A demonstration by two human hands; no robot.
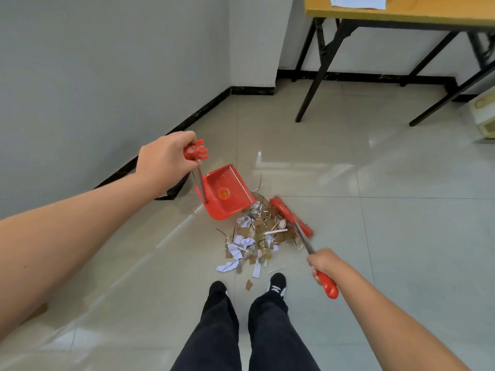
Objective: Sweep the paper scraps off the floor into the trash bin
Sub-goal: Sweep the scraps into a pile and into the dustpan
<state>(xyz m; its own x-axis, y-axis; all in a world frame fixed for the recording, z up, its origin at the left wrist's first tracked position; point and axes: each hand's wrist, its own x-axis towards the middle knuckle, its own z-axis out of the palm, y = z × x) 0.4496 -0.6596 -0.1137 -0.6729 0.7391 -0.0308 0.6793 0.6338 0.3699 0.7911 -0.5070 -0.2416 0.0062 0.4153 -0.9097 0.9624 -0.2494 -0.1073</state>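
View from a head-worn camera, looking down at a pale, glossy tiled floor (375, 210) in the corner of a room. The person's left hand (163, 156) is curled tightly around the red top of a dustpan's thin metal handle. The red dustpan (226, 192) hangs tilted below that hand, its open edge facing the pile of rubbish, and its tray looks empty apart from a round sticker. The right hand (322, 263) grips the red end of a broom handle, with the fingers wrapped round it. The red broom head (290, 216), slightly blurred, sits at the far right edge of the pile and touches it. The paper scraps (254, 236) lie on the floor in a loose heap between the dustpan and the broom. They are white and brown pieces mixed with thin dark strands, and they trail back toward the person's feet. One brown piece (249, 285) lies apart, between two black shoes (277, 283) worn below dark trousers. Something black and bag-like (174, 190) shows behind the left forearm against the wall, too hidden to identify. At the upper right is a wooden table (401, 14) on black folding legs, with white sheets (357, 1) lying on top. A pale box (483, 116) is cut off by the right edge.
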